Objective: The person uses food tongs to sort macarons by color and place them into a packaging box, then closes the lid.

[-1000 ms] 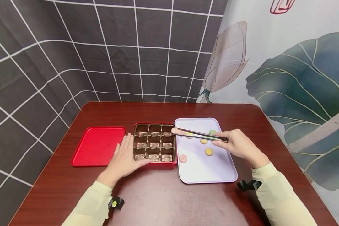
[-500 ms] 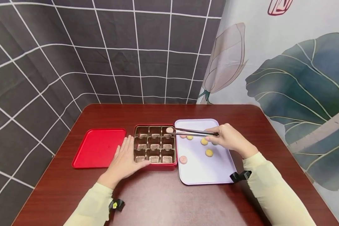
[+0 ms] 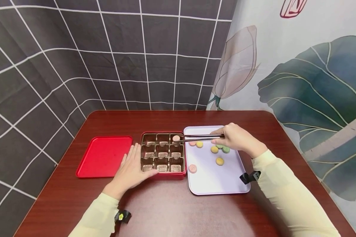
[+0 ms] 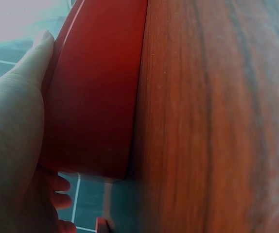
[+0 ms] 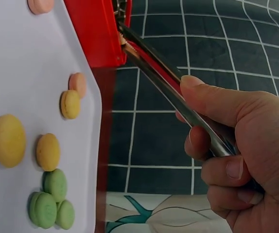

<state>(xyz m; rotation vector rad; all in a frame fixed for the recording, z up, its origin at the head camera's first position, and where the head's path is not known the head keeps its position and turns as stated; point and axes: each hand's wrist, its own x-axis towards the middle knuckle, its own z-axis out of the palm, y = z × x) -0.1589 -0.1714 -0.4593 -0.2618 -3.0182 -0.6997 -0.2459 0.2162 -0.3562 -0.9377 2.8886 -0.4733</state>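
Note:
My right hand (image 3: pixel 238 140) grips metal tongs (image 3: pixel 201 135) by their rear end, fingers and thumb wrapped round the arms. The tongs' tips pinch a pink macaron (image 3: pixel 176 139) at the back right compartment of a red box (image 3: pixel 169 176); whether it touches the compartment's bottom I cannot tell. This box has a brown-gold insert (image 3: pixel 162 147) with several square compartments. Along the box's left side lies my left hand (image 3: pixel 130 171), fingers straight, thumb stretched over the front rim. In the left wrist view that thumb rests against the red box wall (image 4: pixel 95 97).
Right of the box is a white tray (image 3: pixel 210 184) bearing yellow macarons (image 3: pixel 220 161), green macarons (image 3: pixel 226 149) and pink macarons (image 3: pixel 192 169). A red lid (image 3: pixel 103 158) lies flat to the left. Behind the table (image 3: pixel 154 204) hangs a dark gridded cloth (image 3: pixel 124 65).
My right hand has carried the tongs and the pink macaron leftward, from the tray's edge to the box's back right compartment. The left hand has stayed on the box.

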